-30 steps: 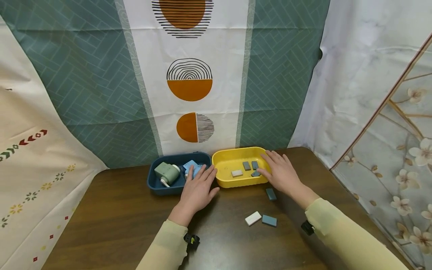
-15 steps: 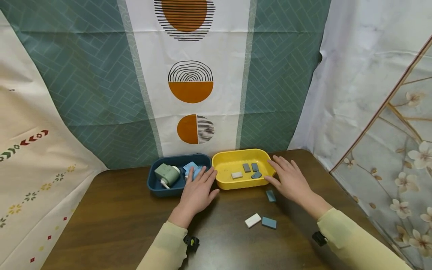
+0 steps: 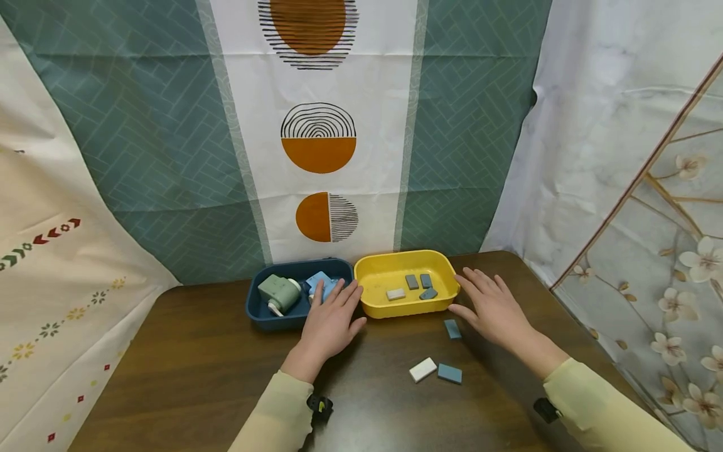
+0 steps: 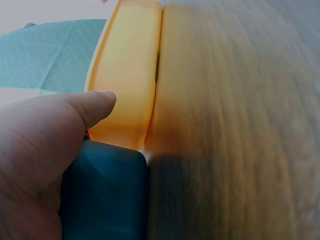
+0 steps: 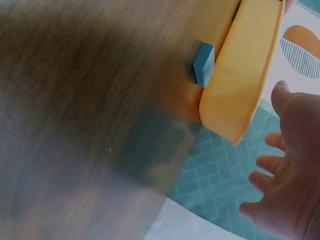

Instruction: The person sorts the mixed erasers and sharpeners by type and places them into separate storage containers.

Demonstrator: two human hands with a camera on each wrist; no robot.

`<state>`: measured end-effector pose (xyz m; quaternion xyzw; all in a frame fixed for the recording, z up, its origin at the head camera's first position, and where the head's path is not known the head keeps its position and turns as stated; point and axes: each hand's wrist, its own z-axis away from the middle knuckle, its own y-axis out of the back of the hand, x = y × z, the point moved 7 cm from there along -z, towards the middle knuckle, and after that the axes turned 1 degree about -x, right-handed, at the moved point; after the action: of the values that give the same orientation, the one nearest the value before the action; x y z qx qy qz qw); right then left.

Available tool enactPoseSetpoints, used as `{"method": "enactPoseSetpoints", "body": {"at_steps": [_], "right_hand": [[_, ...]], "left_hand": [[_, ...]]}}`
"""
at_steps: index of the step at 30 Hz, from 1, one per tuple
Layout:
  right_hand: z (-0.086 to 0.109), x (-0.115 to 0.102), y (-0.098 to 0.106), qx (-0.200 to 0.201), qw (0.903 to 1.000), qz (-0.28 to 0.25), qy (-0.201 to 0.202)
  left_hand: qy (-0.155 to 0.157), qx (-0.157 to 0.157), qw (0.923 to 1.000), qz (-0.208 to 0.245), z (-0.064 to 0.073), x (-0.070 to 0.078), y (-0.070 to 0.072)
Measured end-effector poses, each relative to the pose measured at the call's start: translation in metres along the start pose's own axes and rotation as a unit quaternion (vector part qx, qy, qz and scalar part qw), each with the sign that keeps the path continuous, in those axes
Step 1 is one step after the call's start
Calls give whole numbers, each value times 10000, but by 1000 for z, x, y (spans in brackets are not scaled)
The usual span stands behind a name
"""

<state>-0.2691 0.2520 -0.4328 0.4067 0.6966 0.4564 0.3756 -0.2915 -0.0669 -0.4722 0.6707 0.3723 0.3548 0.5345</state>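
Note:
My left hand [image 3: 329, 326] lies with spread fingers over the right end of a dark blue bin [image 3: 271, 322]. Inside that bin are a green bottle-like thing [image 3: 280, 293] and a light blue thing [image 3: 319, 280], partly behind my fingers. Beside it stands a yellow bin [image 3: 408, 307] holding a whitish block [image 3: 396, 294] and several grey-blue blocks [image 3: 428, 294]. At the yellow bin's right end, my right hand [image 3: 494, 307] is spread and holds nothing. In the right wrist view, a blue block [image 5: 204, 65] sits close to the bin's wall.
Nearer on the brown table [image 3: 186, 376] lie a white block [image 3: 423, 370] and a blue block [image 3: 450, 374], side by side. A patterned cloth [image 3: 474, 157] hangs behind the bins, and a flowered cloth [image 3: 638, 282] runs along the right side.
My right hand has drawn back from over the yellow bin's right end, moving right and toward me. The left hand and the blocks stay where they were.

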Motion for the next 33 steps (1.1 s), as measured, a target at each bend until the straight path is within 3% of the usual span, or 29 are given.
{"method": "enactPoseSetpoints", "body": {"at_steps": [10, 25, 33], "right_hand": [[5, 2, 0, -79, 9999, 78, -32], [15, 3, -8, -294, 9992, 260, 42], [17, 4, -6, -223, 9994, 271, 45]], "left_hand": [[17, 33, 10000, -80, 0, -1, 5], [49, -15, 10000, 9, 2, 1, -3], [45, 7, 10000, -39, 1, 0, 1]]}}
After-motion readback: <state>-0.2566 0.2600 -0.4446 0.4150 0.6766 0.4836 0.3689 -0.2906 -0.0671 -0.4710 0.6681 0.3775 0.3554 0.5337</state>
